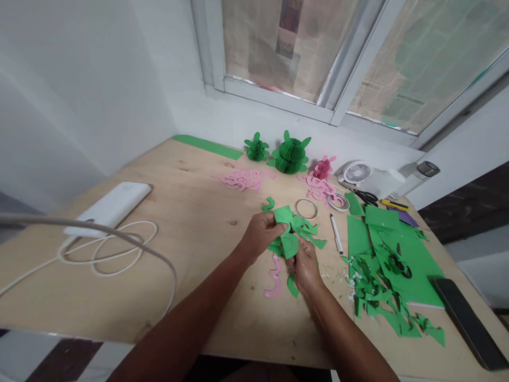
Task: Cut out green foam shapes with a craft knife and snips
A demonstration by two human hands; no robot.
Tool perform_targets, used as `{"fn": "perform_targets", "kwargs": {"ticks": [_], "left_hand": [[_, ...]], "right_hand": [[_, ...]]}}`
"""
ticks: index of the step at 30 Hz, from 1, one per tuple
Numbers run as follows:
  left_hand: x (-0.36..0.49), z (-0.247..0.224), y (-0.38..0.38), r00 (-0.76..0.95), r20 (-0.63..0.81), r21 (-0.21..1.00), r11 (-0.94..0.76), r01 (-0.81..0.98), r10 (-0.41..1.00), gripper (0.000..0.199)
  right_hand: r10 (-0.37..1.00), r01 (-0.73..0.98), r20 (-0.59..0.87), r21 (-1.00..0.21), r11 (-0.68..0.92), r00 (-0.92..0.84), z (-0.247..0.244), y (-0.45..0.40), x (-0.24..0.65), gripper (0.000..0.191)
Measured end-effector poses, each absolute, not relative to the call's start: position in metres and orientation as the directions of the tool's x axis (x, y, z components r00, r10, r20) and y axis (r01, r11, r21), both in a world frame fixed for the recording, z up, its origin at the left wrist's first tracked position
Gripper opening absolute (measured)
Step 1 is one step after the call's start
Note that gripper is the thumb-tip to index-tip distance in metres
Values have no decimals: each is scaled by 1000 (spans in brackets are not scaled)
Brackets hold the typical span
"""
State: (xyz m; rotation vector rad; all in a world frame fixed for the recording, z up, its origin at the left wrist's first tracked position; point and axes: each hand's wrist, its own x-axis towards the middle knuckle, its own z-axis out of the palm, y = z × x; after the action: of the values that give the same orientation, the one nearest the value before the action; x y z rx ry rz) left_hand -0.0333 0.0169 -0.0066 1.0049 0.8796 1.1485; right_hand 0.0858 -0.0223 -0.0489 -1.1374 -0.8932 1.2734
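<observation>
Between my hands, near the middle of the table, is a piece of green paper (289,245) with a curved cut edge. My left hand (260,233) pinches its upper left part between thumb and fingers. My right hand (306,262) is closed just below the paper's right side; what its fingers hold is too small and dark to make out. Green paper scraps (306,227) lie just behind and beside the hands. A wavy pink strip (273,276) rests on the table below them, and a green curved piece (292,285) is partly hidden by my right hand.
Green paper models (291,155) and a pink one (323,167) stand by the wall. Pink cutouts (244,180), a tape ring (306,209), a white marker (336,233) and black scissors (366,196) lie around. Green sheets (417,265) and a phone (469,321) are right; a power bank (109,208) is left.
</observation>
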Motion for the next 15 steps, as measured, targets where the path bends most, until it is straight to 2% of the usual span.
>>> {"fn": "perform_targets", "kwargs": {"ticks": [15], "left_hand": [[-35, -8, 18, 215, -36, 945, 103, -310, 976, 15]], "right_hand": [[989, -292, -116, -953, -85, 91, -52, -22, 86, 54]]}}
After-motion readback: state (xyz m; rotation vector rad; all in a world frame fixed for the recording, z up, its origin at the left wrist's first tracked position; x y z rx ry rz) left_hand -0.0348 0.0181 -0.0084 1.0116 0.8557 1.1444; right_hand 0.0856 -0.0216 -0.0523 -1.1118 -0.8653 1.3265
